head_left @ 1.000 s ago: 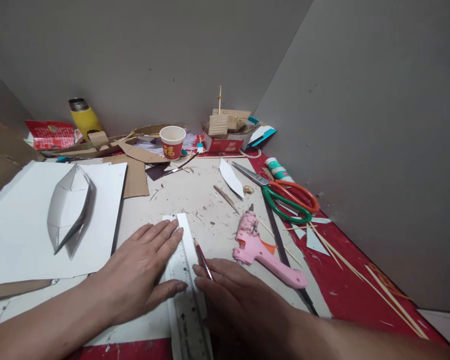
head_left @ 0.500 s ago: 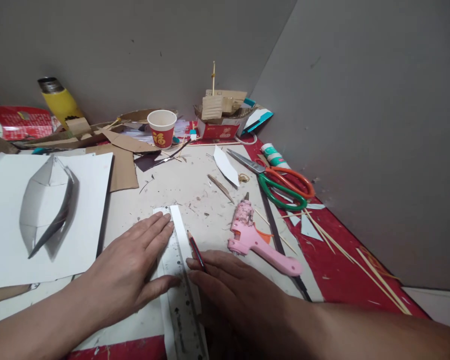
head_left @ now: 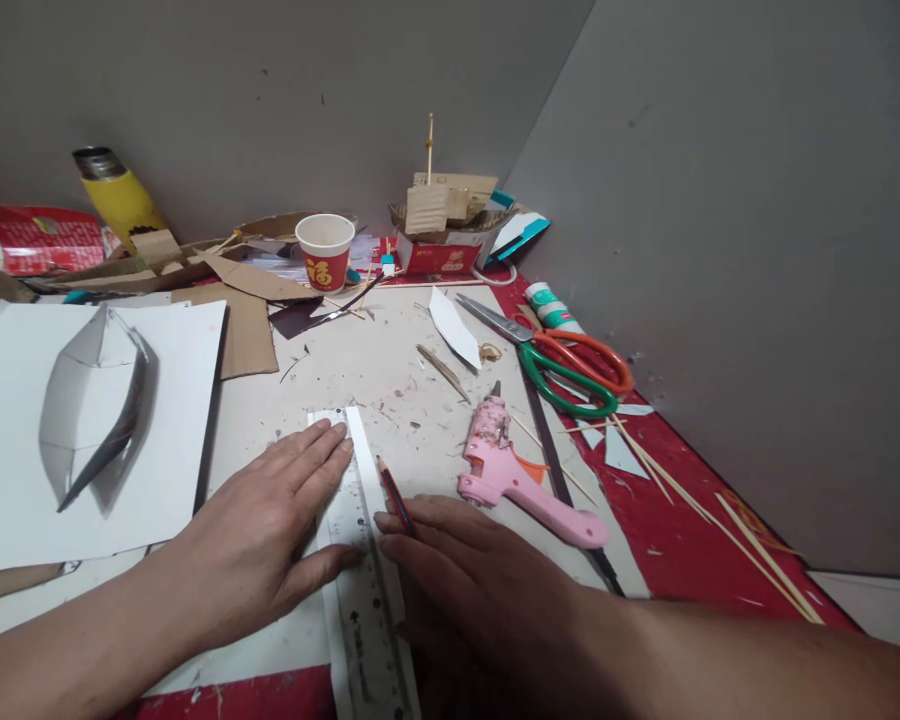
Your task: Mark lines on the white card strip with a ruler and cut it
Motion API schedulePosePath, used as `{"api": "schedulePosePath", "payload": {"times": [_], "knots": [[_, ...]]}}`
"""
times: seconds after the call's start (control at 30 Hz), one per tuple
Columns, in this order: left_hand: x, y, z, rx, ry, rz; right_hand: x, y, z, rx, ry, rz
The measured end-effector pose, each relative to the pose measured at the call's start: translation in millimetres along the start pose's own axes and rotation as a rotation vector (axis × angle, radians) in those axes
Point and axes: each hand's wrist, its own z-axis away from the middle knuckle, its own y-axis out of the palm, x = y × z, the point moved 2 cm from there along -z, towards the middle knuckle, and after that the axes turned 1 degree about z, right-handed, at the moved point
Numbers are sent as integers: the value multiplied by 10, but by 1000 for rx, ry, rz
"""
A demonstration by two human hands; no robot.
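My left hand (head_left: 266, 535) lies flat with fingers stretched out, pressing a clear ruler (head_left: 364, 590) onto a narrow white paper strip (head_left: 367, 450). My right hand (head_left: 469, 580) rests just right of the ruler, closed on a red pencil (head_left: 394, 492) whose tip points away along the ruler's edge. A pink glue gun (head_left: 521, 478) lies a little to the right of my right hand.
A large white sheet with a folded paper boat shape (head_left: 90, 400) lies at left. Scissors (head_left: 562, 365), a glue tube (head_left: 555, 310), bamboo sticks (head_left: 712, 510) at right. A paper cup (head_left: 324, 250), yellow flask (head_left: 120, 195), cardboard scraps and a small cardboard boat (head_left: 442, 215) stand at the back.
The view shifted slightly; both hands, ruler and pencil stay in nearly the same place against each other.
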Motion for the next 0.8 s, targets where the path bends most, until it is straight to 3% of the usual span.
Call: {"api": "schedulePosePath", "payload": {"times": [0.3,0.63,0.8], "knots": [[0,-5,-37,29,-4,-75,-12,-54,-41,-15,27,-109],[15,10,-29,39,-1,-73,-126,-8,135,-148,355,-342],[6,31,-36,32,-12,-55,-119,-7,150,-225,389,-405]]}}
